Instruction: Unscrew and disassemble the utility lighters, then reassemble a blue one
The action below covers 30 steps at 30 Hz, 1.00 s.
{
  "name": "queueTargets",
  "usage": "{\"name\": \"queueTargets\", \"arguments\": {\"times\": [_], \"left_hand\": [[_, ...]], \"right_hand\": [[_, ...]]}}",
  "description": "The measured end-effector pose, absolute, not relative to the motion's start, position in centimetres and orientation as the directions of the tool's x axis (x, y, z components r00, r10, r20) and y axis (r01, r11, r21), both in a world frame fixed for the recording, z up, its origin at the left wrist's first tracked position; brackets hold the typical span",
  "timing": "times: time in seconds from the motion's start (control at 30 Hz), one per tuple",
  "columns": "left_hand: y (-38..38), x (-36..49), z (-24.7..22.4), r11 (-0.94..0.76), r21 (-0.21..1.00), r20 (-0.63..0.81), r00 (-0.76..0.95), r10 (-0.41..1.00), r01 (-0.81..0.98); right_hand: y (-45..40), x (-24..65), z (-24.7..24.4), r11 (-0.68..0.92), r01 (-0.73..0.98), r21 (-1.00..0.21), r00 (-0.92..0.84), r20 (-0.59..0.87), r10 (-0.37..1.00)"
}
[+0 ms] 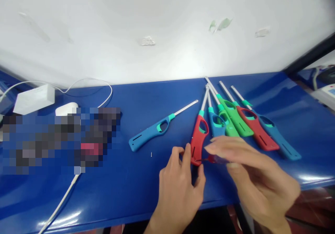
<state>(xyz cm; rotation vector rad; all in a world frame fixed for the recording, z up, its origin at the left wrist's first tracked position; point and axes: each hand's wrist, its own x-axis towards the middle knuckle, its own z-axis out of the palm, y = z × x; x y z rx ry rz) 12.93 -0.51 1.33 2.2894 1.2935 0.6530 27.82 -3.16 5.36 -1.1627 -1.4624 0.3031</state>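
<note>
A red lighter [199, 136] with a metal nozzle lies on the blue table, and the fingers of my left hand [180, 180] grip its lower end. My right hand [255, 171] holds a small screwdriver [212, 158] with a reddish handle; its thin shaft reaches to the lower end of the red lighter's handle. Left of it lies a separate blue lighter [150, 134], and a tiny screw [151, 154] stands below that one. To the right, several lighters are fanned out, among them a green one [242, 124], another red one [259, 131] and a blue one [280, 139].
The blue table [136, 192] meets a white wall [170, 63] at the back. On the left are a white box [35, 99], a small white case [66, 109], white cables [62, 199] and pixelated dark items [101, 132]. Another device [328, 93] shows at the far right.
</note>
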Motion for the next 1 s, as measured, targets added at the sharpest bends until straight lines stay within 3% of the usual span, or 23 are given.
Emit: {"name": "queueTargets", "arguments": {"times": [0.17, 0.37, 0.53, 0.63, 0.73, 0.83, 1.0], "left_hand": [[-0.5, 12.8, 1.4, -0.480, 0.561, 0.184, 0.464, 0.866, 0.674], [-0.5, 12.9, 1.2, -0.488, 0.559, 0.220, 0.448, 0.867, 0.670], [-0.6, 13.0, 1.1, -0.493, 0.545, 0.244, 0.435, 0.867, 0.678], [-0.6, 13.0, 1.0, -0.493, 0.540, 0.250, 0.429, 0.868, 0.683], [-0.6, 13.0, 1.0, -0.500, 0.534, 0.253, 0.436, 0.864, 0.682], [-0.6, 12.9, 0.9, -0.505, 0.531, 0.248, 0.445, 0.861, 0.681], [-0.6, 12.9, 0.7, -0.500, 0.539, 0.232, 0.451, 0.862, 0.678]], "right_hand": [[-3.1, 27.8, 5.5, 0.493, 0.369, -0.788, 0.127, 0.568, 0.813], [-3.1, 27.8, 5.8, 0.432, 0.398, -0.809, 0.137, 0.518, 0.844], [-3.7, 28.4, 6.4, 0.422, 0.423, -0.802, 0.283, 0.559, 0.779], [-3.9, 29.1, 7.0, 0.181, 0.531, -0.828, 0.330, 0.398, 0.856], [-3.7, 29.8, 6.5, -0.016, 0.678, -0.734, 0.219, 0.181, 0.959], [-3.6, 29.9, 5.1, -0.034, 0.713, -0.701, 0.118, 0.072, 0.990], [-3.7, 29.1, 3.5, -0.041, 0.701, -0.712, 0.090, 0.031, 0.995]]}}
